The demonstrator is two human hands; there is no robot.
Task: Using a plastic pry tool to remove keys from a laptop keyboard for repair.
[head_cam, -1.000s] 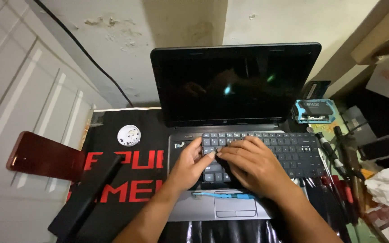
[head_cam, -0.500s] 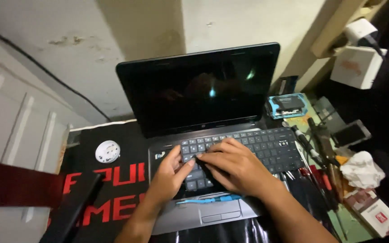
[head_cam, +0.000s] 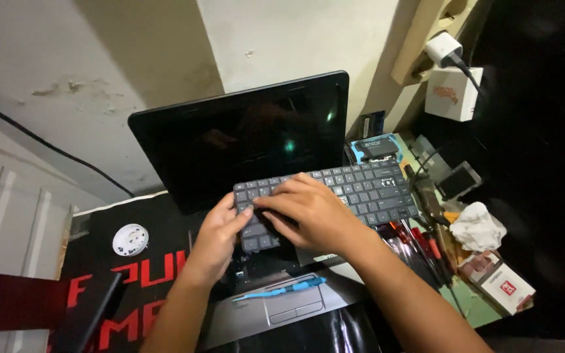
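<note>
An open black laptop (head_cam: pixel 243 144) with a dark screen stands on a black mat with red lettering (head_cam: pixel 132 281). Its dark keyboard panel (head_cam: pixel 367 189) is lifted off the base and tilted, its right end out past the laptop's edge. My left hand (head_cam: pixel 220 238) grips the panel's front left corner. My right hand (head_cam: pixel 312 212) lies flat across the keys and holds the panel's middle. Below the hands, a blue tool (head_cam: pixel 289 287) lies on the silver palm rest above the touchpad (head_cam: pixel 292 307).
A round white disc (head_cam: pixel 130 239) lies on the mat at left, with a black slab (head_cam: pixel 89 314) and a dark red object (head_cam: pixel 8 301) nearer. At right are screwdrivers (head_cam: pixel 426 245), crumpled tissue (head_cam: pixel 477 227), small boxes (head_cam: pixel 501 284) and a wall charger (head_cam: pixel 444 49).
The keyboard panel has come up out of the laptop base and shifted right with both hands on it. The camera view has swung to the right.
</note>
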